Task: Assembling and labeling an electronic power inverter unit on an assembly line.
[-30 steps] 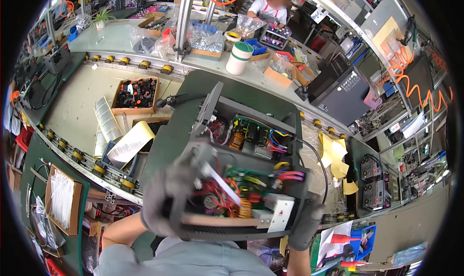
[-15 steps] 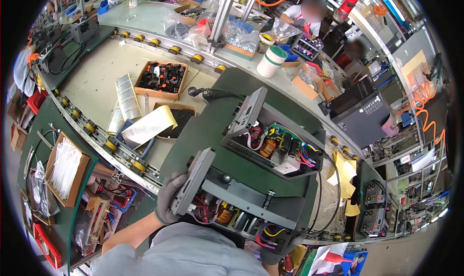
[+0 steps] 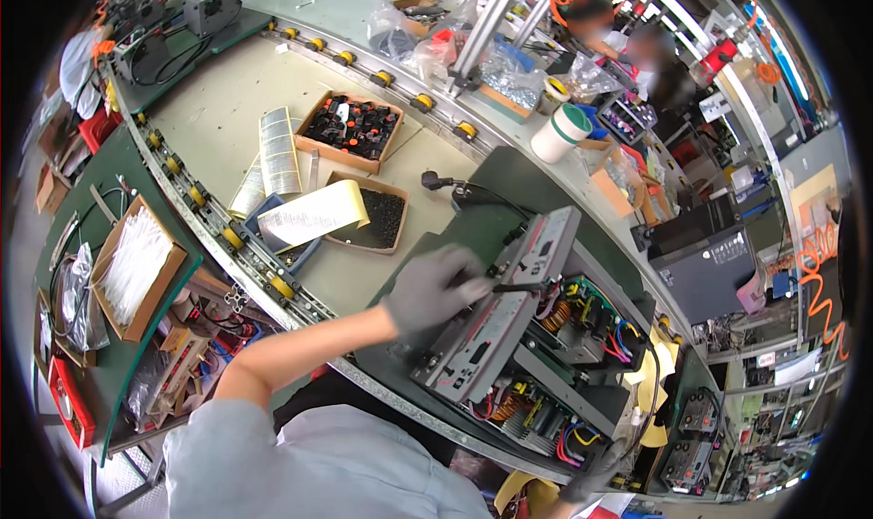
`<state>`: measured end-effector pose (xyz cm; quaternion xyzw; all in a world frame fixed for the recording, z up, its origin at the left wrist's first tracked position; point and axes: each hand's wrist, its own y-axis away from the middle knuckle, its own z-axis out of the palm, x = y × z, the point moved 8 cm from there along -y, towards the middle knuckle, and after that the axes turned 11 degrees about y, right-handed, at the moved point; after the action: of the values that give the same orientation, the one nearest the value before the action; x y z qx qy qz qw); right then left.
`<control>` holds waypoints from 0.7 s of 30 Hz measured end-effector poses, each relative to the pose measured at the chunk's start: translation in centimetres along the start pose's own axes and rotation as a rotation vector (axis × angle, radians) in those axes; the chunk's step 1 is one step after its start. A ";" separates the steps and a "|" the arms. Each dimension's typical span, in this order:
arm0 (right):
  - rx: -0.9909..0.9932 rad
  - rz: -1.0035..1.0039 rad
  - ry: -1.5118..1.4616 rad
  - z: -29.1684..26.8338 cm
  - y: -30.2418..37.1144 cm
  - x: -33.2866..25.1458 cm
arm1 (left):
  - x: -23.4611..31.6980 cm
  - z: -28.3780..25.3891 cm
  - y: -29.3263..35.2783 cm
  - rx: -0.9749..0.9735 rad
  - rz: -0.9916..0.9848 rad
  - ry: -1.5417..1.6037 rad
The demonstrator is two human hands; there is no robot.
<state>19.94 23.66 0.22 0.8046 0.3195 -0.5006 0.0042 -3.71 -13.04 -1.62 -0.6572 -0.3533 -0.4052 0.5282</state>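
Observation:
Two grey metal electronic units stand side by side, their insides exposed, with copper coils, boards and coloured wires showing. The near unit [image 3: 564, 387] has a grey crossbar over it and a tilted front panel. Behind it sits the far unit [image 3: 596, 310] with a similar panel [image 3: 546, 246]. My left hand [image 3: 436, 287], grey-gloved and slightly blurred, hovers by the two front panels with fingers apart. A dark strip-like part [image 3: 518, 288] lies close to its fingertips; whether they touch is unclear. My right hand [image 3: 605, 472], also gloved, grips the near unit's rear end, its fingers partly hidden.
A box of black and orange parts [image 3: 350, 128], a bin of small black pieces [image 3: 377, 214] and a label roll [image 3: 318, 214] sit left of the units. White strips fill a box [image 3: 136, 260] at far left. A plug [image 3: 436, 181] lies behind. People work across the line.
The near unit has moved right and forward, up against the far one. My left hand has left its panel's side and reached over between the panels. My right hand has moved right.

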 end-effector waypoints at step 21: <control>-1.145 -1.553 0.971 30.0 3.8 -23.4 | -25.5 -22.0 -14.4 -0.093 -0.536 -1.032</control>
<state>-9.10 -1.07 2.97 0.3733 0.8963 0.2298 -0.0660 -30.77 -32.75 -16.34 -0.6797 -0.7008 -0.1673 0.1375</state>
